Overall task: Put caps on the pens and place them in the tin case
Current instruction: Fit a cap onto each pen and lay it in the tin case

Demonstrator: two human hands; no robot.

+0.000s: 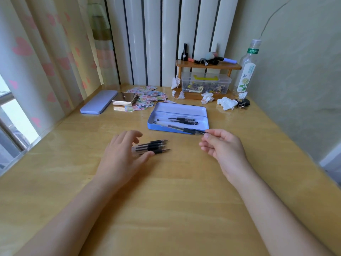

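Wood-grain bench (166, 200), glossy and yellow, stands against a ribbed white wall panel, with a heart-print curtain at 9 o'clock.

1. Tin case (204, 115): pale blue metal, shallow, with rounded corners, lying open at 12 o'clock from the hands. Its separate lid (98, 104) lies well apart at 10 o'clock, which leaves the tray free for loading. Several pens already lie lengthwise in the tray.

2. Right hand (223, 146): grip pinched on one end of a pen (186, 129) with a clear barrel and black rubber sleeve. The pen slants over the near wall of the case, apparently about to be laid in. The picture is too blurred to show whether a cap is fitted.

3. Left hand (121, 156): fingers loosely spread, resting over the clear barrels of the uncapped pens (156, 146). These lie side by side on the bench, bare metal tips pointing to 3 o'clock, probably held so that they do not roll.

4. No loose caps can be made out.
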